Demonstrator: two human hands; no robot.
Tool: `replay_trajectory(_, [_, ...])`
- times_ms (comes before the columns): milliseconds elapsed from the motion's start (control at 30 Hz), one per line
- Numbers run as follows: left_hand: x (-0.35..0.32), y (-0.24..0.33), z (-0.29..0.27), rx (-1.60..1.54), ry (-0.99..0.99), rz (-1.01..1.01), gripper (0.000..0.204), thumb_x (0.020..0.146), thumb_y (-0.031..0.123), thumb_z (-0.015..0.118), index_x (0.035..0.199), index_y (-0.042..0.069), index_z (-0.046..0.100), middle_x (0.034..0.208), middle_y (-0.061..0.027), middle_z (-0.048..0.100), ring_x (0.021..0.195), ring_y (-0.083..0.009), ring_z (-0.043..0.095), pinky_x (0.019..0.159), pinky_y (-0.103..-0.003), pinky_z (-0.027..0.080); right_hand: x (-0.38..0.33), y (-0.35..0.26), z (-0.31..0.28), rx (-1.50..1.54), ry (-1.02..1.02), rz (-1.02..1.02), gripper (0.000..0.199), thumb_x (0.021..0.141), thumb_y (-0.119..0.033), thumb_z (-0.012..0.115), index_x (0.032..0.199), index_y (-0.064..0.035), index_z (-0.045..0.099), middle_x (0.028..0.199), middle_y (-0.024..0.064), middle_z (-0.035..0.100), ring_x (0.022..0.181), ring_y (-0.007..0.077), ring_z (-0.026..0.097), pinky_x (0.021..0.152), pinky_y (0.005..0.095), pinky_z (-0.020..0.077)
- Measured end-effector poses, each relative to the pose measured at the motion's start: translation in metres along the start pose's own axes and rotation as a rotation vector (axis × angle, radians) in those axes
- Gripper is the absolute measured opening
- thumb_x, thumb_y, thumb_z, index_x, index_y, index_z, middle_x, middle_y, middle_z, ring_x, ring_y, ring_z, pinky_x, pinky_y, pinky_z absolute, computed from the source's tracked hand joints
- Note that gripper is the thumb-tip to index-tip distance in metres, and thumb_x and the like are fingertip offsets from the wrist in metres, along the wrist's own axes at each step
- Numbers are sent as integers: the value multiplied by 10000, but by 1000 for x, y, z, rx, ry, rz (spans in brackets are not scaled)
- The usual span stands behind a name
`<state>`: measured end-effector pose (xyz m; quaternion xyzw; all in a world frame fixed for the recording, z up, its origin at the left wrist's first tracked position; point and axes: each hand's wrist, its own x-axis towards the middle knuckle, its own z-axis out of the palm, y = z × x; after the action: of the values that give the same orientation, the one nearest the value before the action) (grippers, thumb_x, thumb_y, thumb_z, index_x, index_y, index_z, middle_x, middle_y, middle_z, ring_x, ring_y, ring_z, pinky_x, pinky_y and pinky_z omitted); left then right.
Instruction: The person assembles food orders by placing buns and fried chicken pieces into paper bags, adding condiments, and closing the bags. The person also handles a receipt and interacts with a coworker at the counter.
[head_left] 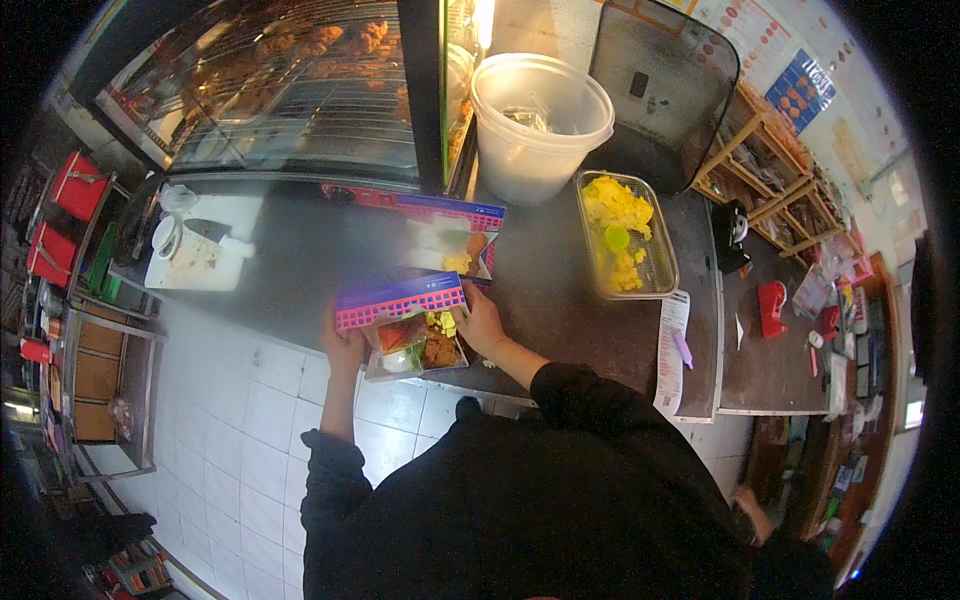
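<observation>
A cardboard meal box [415, 340] with a purple and pink lid lies open at the near edge of the dark counter [540, 290]. It holds a fried piece, yellow egg and greens. My left hand [345, 345] grips the box's left side at the lid. On its right side my right hand [480, 322] holds the edge. A second open meal box [450, 238], holding some yellow food, lies just beyond it on the counter.
A glass dish of yellow egg [625, 235] stands to the right, behind it a big translucent tub [540, 120]. A heated display case with fried food [300, 80] fills the back left. A white tray [195, 262] sits at the left. Paper slips [672, 350] lie at right.
</observation>
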<state>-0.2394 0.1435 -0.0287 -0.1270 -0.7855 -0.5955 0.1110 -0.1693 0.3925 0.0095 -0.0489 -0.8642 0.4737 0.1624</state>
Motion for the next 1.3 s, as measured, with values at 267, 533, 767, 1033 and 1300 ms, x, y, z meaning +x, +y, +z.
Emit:
replay_trajectory(267, [-16, -18, -12, -51, -92, -2, 312, 789, 276, 591, 986, 34, 568, 915, -102, 616, 853, -191, 592, 745, -317, 476, -8, 52, -12, -217, -210, -421, 285, 739, -125, 571, 1019, -88, 531, 1031, 163, 552, 952, 318, 555, 828, 387, 452])
replay_trajectory(533, [-51, 2, -37, 590, -395, 312, 403, 793, 10, 499, 1190, 79, 500, 1288, -214, 409, 1129, -356, 471, 907, -385, 421, -58, 25, -36, -383, -386, -365, 398, 801, -125, 479, 1197, -89, 451, 1234, 150, 420, 1190, 323, 365, 949, 452, 338])
replay_trajectory(767, [-24, 66, -17, 352, -491, -120, 329, 846, 119, 437, 1132, -1, 543, 1162, -212, 518, 1093, -348, 486, 938, -386, 373, -53, -1, -39, -129, -631, 116, 559, 825, -247, 532, 1305, -86, 297, 858, 267, 576, 787, 428, 564, 749, 495, 446])
replay_trajectory(1033, [-36, 78, 24, 820, -654, 404, 804, 684, 521, 605, 1340, 144, 331, 1346, -254, 274, 1258, -478, 193, 1000, -569, 198, -70, 21, 2, 119, -308, 249, 852, 739, -188, 653, 1364, -37, 94, 1016, 275, 564, 920, 399, 570, 818, 449, 444])
replay_trajectory(1300, [-8, 65, 13, 720, -830, 382, 1112, 388, 344, 785, 1353, 129, 277, 1222, -310, 321, 1132, -457, 297, 938, -549, 280, -15, 20, 22, 128, -498, 788, 728, 584, -467, 725, 1063, 44, 529, 735, 150, 560, 605, 230, 554, 526, 340, 450])
